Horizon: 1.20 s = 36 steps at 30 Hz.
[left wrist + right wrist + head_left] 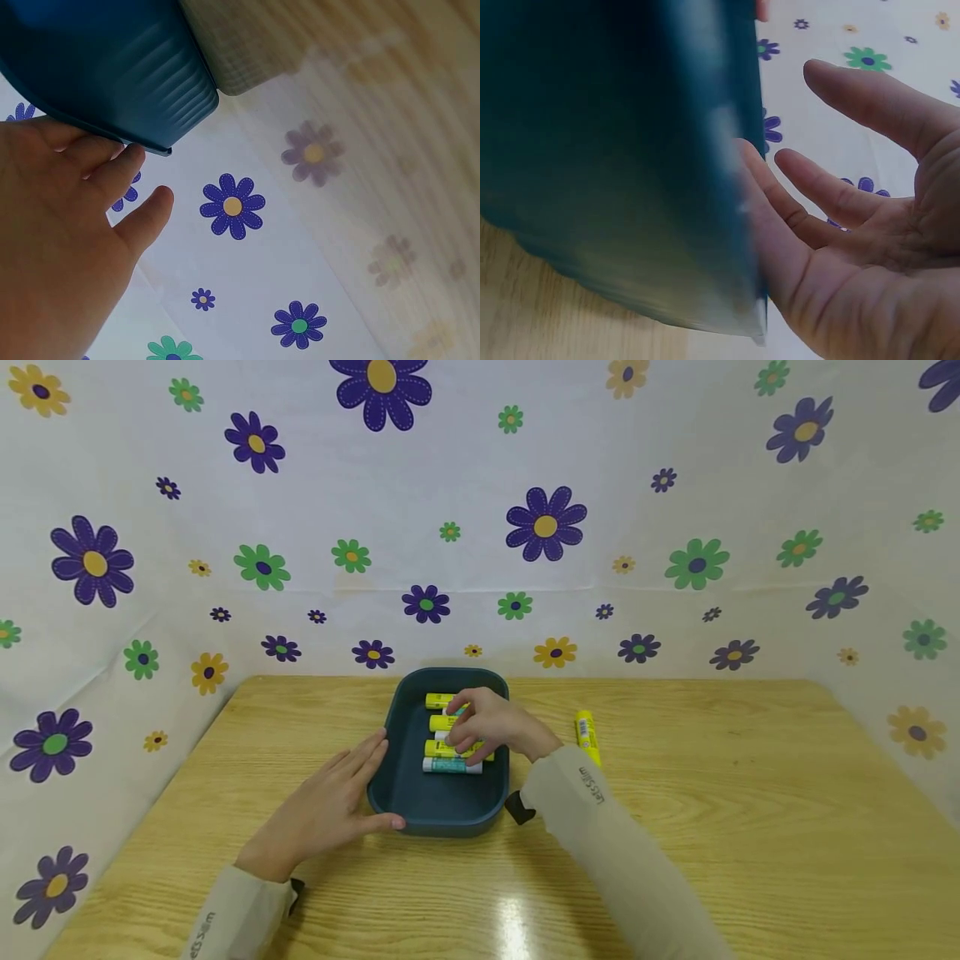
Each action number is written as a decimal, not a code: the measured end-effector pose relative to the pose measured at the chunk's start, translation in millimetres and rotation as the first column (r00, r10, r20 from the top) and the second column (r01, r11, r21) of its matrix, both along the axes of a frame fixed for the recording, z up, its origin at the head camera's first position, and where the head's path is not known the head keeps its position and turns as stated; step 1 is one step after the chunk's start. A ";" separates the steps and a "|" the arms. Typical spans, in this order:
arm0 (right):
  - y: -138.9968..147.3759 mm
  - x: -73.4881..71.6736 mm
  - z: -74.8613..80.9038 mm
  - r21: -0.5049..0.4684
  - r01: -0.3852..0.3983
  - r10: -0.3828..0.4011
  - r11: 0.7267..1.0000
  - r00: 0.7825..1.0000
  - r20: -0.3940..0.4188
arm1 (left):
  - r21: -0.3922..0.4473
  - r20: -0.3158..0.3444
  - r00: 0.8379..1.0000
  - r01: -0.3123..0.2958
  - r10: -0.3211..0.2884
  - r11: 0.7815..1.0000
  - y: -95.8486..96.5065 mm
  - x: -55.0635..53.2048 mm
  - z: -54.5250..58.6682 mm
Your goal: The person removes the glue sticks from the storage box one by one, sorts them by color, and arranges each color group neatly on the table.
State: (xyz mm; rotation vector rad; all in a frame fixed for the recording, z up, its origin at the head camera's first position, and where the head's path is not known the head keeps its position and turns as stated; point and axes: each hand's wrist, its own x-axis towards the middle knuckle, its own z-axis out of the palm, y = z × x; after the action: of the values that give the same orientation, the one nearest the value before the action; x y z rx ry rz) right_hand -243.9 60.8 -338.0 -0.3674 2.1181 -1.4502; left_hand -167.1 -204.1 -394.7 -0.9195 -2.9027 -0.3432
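Observation:
A dark teal plastic tray [438, 806] stands before me, with yellow glue sticks [438, 749] and white-and-teal glue sticks [450, 766] lying crosswise in a row inside. My right hand [491, 724] hovers over the row, fingers loosely bent, hiding the right ends of several sticks. In the right wrist view its thumb [862, 94] and fingers are spread apart beside the tray wall [615, 165], with nothing between them. Fairly straight, the fingers of my left hand [330, 806] rest along the tray's left rim, thumb at the front left corner. The left wrist view shows those fingertips against the rim.
One yellow glue stick [588, 737] lies on the wooden table [735, 827], right of the tray and just beyond my right sleeve [615, 843]. A flower-printed white sheet [465, 468] hangs behind the table and along both sides.

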 end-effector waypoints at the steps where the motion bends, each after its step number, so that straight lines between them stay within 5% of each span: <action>1: -0.3 -0.6 -1.2 0.006 -0.002 0.002 1.000 1.000 0.004 | 0.001 0.001 1.000 0.002 -0.002 1.000 0.1 0.0 -0.1; 26: -12.8 -7.2 -9.2 0.192 -0.056 0.062 0.980 0.998 -0.028 | 0.011 -0.012 1.000 0.010 -0.010 1.000 -1.4 0.5 -0.1; 36: -18.9 1.0 -16.2 0.290 -0.010 0.070 0.957 0.978 -0.197 | 0.000 0.005 1.000 0.007 -0.007 1.000 -1.5 1.5 3.6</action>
State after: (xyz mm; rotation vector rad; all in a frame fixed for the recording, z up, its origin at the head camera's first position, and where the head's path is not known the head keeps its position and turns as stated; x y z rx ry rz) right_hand -242.9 41.9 -354.2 -0.4615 2.4305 -1.0968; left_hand -165.6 -205.7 -391.1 -0.9297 -2.9047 -0.3462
